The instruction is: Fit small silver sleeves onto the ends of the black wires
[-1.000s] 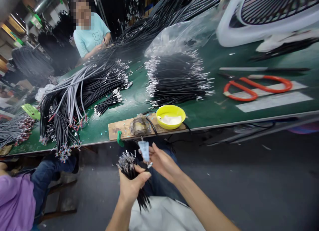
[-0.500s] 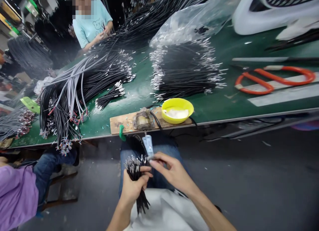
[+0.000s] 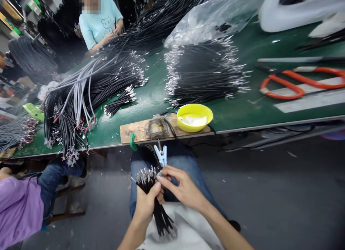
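Note:
My left hand (image 3: 148,199) is wrapped round a bundle of short black cables (image 3: 162,218) with bare silvery ends, held above my lap. The fingers of my right hand (image 3: 179,185) pinch together at the bundle's upper right edge, on a small greyish piece too hidden to name. Just above these fingertips, a light blue clothespin (image 3: 161,155) hangs at the shaft of a small motor (image 3: 156,128). The motor is fixed to a wooden board (image 3: 128,134) at the table edge. A yellow bowl (image 3: 194,118) with white material inside stands on the board's right end.
Behind the bowl lies a wide stack of black cables (image 3: 202,73). Orange-handled scissors (image 3: 283,87) rest on the right. Grey and black cables (image 3: 81,82) overhang the table's left edge. A co-worker in light blue (image 3: 101,23) is across the table; another in purple (image 3: 20,210) sits left.
The clothespin has turned, now showing its two legs spread. My left fingers have closed in round the bundle, whose lower end has swung right. The view has shifted slightly.

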Demonstrator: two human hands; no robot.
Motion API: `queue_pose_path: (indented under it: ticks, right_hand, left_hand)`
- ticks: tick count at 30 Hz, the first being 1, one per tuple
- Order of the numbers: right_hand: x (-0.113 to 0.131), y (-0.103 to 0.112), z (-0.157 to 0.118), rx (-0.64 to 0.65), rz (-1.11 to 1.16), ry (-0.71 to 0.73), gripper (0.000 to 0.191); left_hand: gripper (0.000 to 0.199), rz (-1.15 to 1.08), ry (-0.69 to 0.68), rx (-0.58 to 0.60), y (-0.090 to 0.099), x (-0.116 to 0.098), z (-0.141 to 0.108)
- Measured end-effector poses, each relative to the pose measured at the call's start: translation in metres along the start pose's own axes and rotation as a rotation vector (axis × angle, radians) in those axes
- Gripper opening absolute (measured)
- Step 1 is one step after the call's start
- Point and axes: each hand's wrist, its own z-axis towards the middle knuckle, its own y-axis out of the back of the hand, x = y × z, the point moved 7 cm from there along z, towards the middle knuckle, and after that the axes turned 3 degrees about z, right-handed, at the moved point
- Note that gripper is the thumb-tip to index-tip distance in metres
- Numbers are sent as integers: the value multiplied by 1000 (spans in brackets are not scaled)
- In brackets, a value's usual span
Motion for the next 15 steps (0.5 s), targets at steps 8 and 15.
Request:
queue_pose_path:
  ticks: [8,15]
  right_hand:
    - [-10,-1,-2,-5,-15,-36,16]
    - [-11,1,-2,10,-48,-53,27]
  left_hand:
    - [28,-35,-5,-14,5,2,4]
    - [29,-39,3,40,4,4,5]
